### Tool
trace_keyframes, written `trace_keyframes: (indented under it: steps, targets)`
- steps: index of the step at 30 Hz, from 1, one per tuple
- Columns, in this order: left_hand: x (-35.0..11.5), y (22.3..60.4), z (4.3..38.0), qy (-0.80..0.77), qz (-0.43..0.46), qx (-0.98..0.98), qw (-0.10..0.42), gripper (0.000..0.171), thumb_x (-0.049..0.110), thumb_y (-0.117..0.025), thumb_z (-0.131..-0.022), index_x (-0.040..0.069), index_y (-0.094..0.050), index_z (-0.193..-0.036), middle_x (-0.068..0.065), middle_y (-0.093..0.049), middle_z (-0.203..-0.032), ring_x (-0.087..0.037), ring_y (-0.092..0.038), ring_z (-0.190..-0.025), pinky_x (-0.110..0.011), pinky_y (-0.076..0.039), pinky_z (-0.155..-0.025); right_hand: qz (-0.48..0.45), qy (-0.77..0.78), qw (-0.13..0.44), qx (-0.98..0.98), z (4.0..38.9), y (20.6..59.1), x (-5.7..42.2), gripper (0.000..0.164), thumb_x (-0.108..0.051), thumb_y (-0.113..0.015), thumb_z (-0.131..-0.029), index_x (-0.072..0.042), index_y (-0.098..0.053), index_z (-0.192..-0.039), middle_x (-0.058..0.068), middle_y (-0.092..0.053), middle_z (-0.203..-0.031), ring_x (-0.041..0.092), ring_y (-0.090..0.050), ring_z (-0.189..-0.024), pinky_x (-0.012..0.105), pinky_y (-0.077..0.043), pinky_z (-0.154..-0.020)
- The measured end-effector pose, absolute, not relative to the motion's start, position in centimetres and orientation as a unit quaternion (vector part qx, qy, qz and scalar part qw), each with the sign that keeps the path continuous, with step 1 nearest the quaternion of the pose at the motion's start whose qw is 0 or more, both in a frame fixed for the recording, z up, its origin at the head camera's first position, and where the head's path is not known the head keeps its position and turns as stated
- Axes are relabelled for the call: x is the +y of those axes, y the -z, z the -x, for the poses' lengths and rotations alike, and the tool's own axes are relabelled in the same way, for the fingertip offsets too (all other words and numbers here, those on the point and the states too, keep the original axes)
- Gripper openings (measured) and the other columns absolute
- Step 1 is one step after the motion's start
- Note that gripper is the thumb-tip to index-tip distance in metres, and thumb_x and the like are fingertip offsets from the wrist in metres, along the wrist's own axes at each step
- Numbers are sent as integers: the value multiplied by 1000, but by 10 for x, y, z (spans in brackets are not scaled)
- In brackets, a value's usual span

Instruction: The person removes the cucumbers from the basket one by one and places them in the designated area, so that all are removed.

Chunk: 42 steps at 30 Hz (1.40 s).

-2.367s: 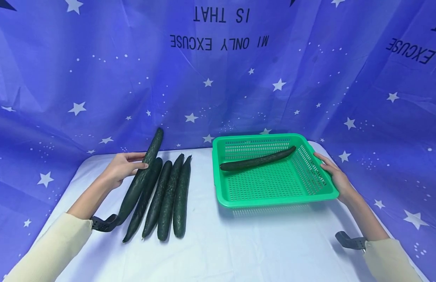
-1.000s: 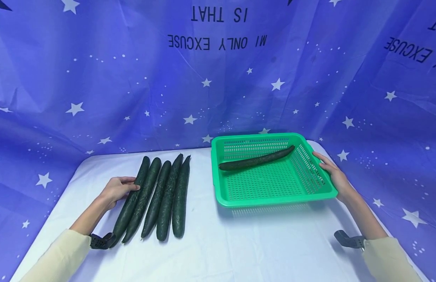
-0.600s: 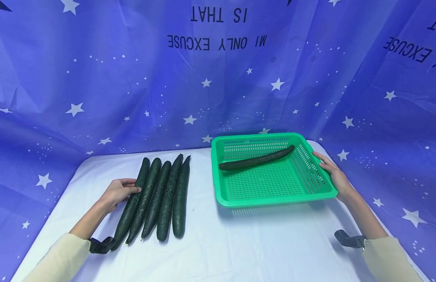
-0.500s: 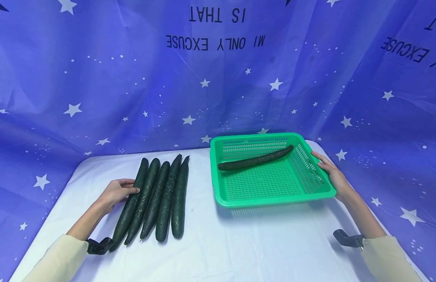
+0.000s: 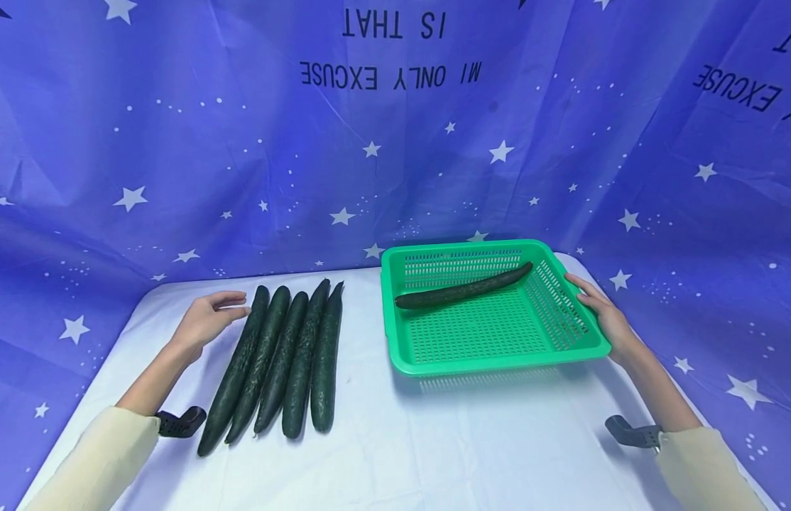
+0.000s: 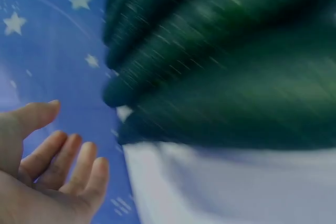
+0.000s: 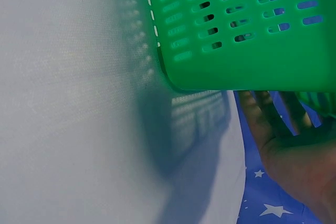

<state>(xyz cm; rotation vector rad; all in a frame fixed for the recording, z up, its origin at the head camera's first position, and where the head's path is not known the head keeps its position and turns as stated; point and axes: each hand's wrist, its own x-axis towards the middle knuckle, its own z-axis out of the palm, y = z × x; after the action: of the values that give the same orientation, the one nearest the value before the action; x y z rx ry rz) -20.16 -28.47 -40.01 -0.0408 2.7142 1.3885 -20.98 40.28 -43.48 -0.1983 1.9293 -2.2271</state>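
Several long dark-green cucumbers (image 5: 268, 365) lie side by side on the left of the white table. My left hand (image 5: 206, 319) hovers by the far end of the leftmost cucumber (image 5: 232, 376); in the left wrist view its fingers are spread and hold nothing. The cucumbers (image 6: 226, 40) are blurred there. A green perforated plastic basket (image 5: 478, 367) stands at the right, with one cucumber (image 5: 462, 287) slanting across its back. My right hand (image 5: 606, 323) holds the basket's right rim. In the right wrist view the basket wall (image 7: 247, 72) partly hides that hand's fingers (image 7: 254, 119).
A white cloth covers the table (image 5: 370, 461). Behind it and at both sides hangs a blue curtain (image 5: 344, 177) with white stars and upside-down lettering. Dark wrist mounts (image 5: 181, 424) stick out below both hands.
My left hand set the leftmost cucumber down beside the others and shifted it slightly toward them. It has since let go and moved up and away. The right hand and basket stay in place.
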Motion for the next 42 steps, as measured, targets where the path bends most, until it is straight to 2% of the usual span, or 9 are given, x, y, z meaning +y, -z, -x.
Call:
trace_keyframes:
  steps: [3,11,19,25,30,34,42]
  targets:
    - [-265,384,206,-466,-11,884,37,55,26,-62,-100,-5,-48,-144,-27,-51,-141,-45,-47,-129,-59,-37,-105,65,753,94,649,209,435,403,48,-17,-31,-111,-29,-33,-158,-13,-55,-131,10,-65,-80,25,-55,-67]
    - [-192,349,224,-507,-108,855,29,44,15,-65,-98,-2,-56,-138,-22,-59,-133,-36,-57,-122,-52,-43,-104,67,754,94,647,210,435,404,48,-17,-31,-111,-28,-34,-158,-13,-56,-130,10,-66,-80,25,-55,-67]
    - [-106,337,250,-495,-182,849,36,37,11,-68,-96,4,-63,-132,-14,-64,-129,-27,-61,-116,-48,-48,-98,63,736,90,668,211,434,407,48,-20,-32,-111,-28,-31,-159,-14,-51,-133,9,-64,-81,25,-54,-67]
    - [-42,339,269,-514,-245,819,68,35,9,-67,-97,7,-64,-132,-7,-65,-128,-21,-59,-118,-42,-47,-99,64,735,87,669,209,435,408,49,-19,-31,-111,-26,-29,-159,-13,-52,-132,9,-64,-81,24,-54,-67]
    - [2,343,281,-521,-268,804,101,38,7,-67,-97,3,-62,-134,-12,-63,-131,-22,-58,-119,-36,-48,-98,57,731,90,674,208,436,407,49,-21,-32,-111,-27,-28,-160,-14,-49,-134,9,-63,-81,24,-54,-68]
    - [31,347,290,-518,-273,801,126,41,7,-65,-98,1,-58,-137,-16,-59,-136,-25,-55,-124,-36,-47,-98,54,737,92,668,209,436,407,48,-21,-33,-111,-28,-30,-159,-14,-49,-134,9,-64,-84,25,-54,-69]
    - [74,368,300,-498,-224,823,156,46,9,-67,-97,7,-56,-142,-9,-58,-138,-22,-53,-127,-33,-47,-98,54,738,93,666,211,434,404,49,-22,-34,-111,-28,-29,-159,-12,-43,-140,9,-63,-86,24,-54,-71]
